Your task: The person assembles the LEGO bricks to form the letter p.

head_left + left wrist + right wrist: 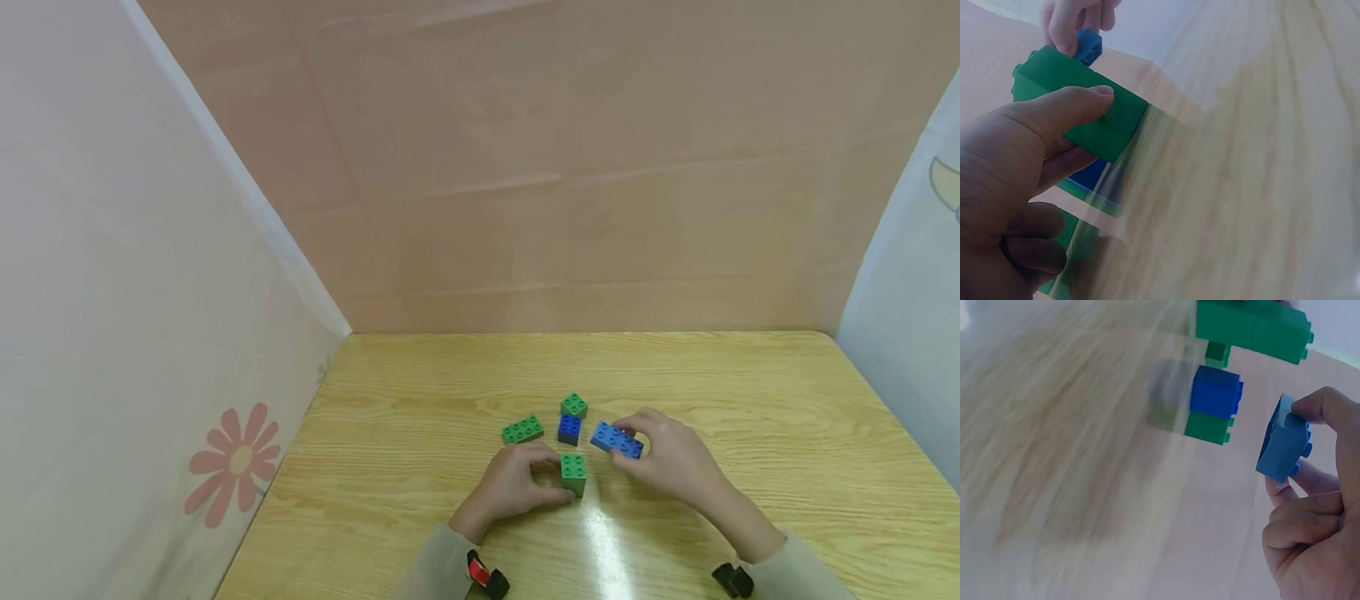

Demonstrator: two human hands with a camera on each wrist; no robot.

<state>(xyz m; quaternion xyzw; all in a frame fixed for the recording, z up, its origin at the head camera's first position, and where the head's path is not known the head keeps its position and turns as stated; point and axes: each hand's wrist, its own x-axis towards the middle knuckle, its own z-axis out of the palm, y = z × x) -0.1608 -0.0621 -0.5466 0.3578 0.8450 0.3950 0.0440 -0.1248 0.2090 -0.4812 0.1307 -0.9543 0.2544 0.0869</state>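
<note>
My left hand pinches a stack of two green toy bricks that stands upright on the table; the seam between them shows in the left wrist view, with the thumb across one side. My right hand holds a long blue brick by its ends, between thumb and fingers. That brick is tilted and raised off the table, its studs turned away in the right wrist view. It is apart from the green stack. A darker blue brick sits just behind the stack, touched by neither hand.
On the wooden table, a small green brick lies behind the dark blue one. A long flat green brick is to the left, near the left hand's knuckles. Cloth walls stand at the back and both sides.
</note>
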